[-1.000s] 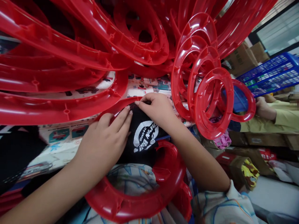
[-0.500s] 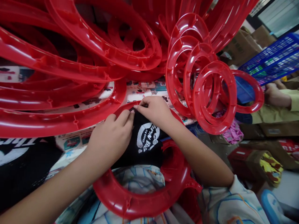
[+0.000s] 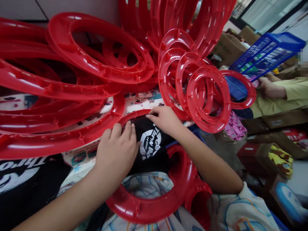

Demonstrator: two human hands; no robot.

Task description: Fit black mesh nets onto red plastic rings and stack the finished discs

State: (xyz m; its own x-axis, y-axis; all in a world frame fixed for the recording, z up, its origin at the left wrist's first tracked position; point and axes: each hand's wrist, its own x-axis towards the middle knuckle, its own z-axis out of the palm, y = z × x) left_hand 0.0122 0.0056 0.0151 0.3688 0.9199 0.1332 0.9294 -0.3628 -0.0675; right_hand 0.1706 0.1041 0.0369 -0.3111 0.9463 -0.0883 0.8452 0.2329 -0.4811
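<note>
A black printed cloth [image 3: 150, 165] with a white "Throw" logo stretches over the upper part of a red plastic ring [image 3: 149, 210] in my lap. My left hand [image 3: 117, 152] is closed over the ring's upper left rim, its fingers on the cloth's meshed edge and the thumb on the cloth. To its right, my right hand [image 3: 166, 120] pinches the same edge between thumb and fingers at the top of the rim. The ring's lower opening shows my patterned clothing. Part of the rim is hidden by my hands and the cloth.
Large red rings [image 3: 60, 144] pile up at left, and smaller red rings [image 3: 209, 96] lean together at right. Another black printed cloth [image 3: 26, 183] lies at lower left. Beyond are a blue basket [image 3: 269, 51], a person's hand [image 3: 274, 88] and a box of yellow pieces [image 3: 257, 157].
My left hand has shifted leftward along the rim, away from my right hand, its fingers now laid over the edge. The ring piles sit lower and further left as the view turned.
</note>
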